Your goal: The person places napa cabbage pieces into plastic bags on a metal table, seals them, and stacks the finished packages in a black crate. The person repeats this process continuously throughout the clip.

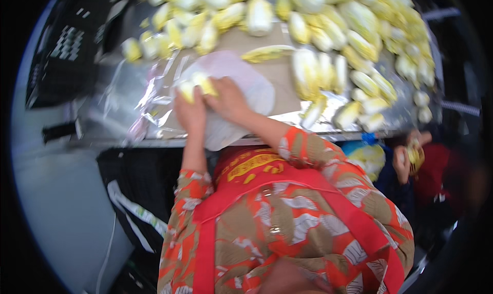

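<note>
My left hand closes around a small yellow-white napa cabbage. Touching it on the right, my right hand grips a second small cabbage. Both hands are over a thin translucent plastic bag, which lies spread out and hangs a little over the table's front edge. The fingers hide the lower parts of both cabbages. A loose cabbage leaf lies just beyond the bag.
Heaped napa cabbages cover the far side and right of the metal table. Clear plastic film lies at left, near a black crate. Another person's hands hold something yellowish at the right, beside a bag of leaves.
</note>
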A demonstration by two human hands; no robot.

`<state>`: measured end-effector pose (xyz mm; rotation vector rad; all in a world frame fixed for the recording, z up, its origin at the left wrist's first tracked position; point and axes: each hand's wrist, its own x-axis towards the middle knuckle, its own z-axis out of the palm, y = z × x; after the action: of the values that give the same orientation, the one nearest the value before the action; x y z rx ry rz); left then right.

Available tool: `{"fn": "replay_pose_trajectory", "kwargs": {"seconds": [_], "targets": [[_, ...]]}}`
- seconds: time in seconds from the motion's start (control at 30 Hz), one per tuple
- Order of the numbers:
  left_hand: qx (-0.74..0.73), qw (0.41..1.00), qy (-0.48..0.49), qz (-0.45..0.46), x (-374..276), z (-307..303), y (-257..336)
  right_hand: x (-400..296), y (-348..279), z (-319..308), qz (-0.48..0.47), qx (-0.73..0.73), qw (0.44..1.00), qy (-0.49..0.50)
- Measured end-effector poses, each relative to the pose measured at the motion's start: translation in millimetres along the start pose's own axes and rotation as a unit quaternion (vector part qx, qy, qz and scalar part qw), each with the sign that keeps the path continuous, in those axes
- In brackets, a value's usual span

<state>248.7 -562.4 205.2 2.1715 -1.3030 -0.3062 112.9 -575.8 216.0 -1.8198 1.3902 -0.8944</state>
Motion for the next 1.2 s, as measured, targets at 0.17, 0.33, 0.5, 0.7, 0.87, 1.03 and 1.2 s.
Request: {"fn": "replay_pose_trajectory", "kwargs": {"seconds": [0.17, 0.33, 0.5, 0.7, 0.87, 1.03, 1.2], "targets": [[0.042, 0.997, -0.044, -0.041, -4, -13, 12, -8, 8, -17, -0.027, 0.038, 0.999, -0.009], [0.057, 0.997, -0.043, -0.033, -2, -6, 3, -67, 39, -164, 0.021, 0.052, 0.997, 0.056], [0.049, 0.997, -0.050, -0.018, -4, -11, 9, -148, 90, -312, 0.109, -0.321, 0.934, -0.112], [0.064, 0.995, -0.065, -0.048, -5, -18, 14, -148, 100, -330, -0.027, -0.386, 0.879, -0.279], [0.064, 0.996, -0.050, -0.038, -4, -14, 9, -146, 104, -326, -0.029, -0.396, 0.877, -0.272], [0.073, 0.996, -0.050, -0.028, -3, -12, 6, -155, 109, -363, 0.043, -0.359, 0.930, -0.063], [0.058, 0.997, -0.051, -0.021, -3, -13, 7, -171, 126, -372, 0.037, -0.498, 0.866, -0.021]]}}
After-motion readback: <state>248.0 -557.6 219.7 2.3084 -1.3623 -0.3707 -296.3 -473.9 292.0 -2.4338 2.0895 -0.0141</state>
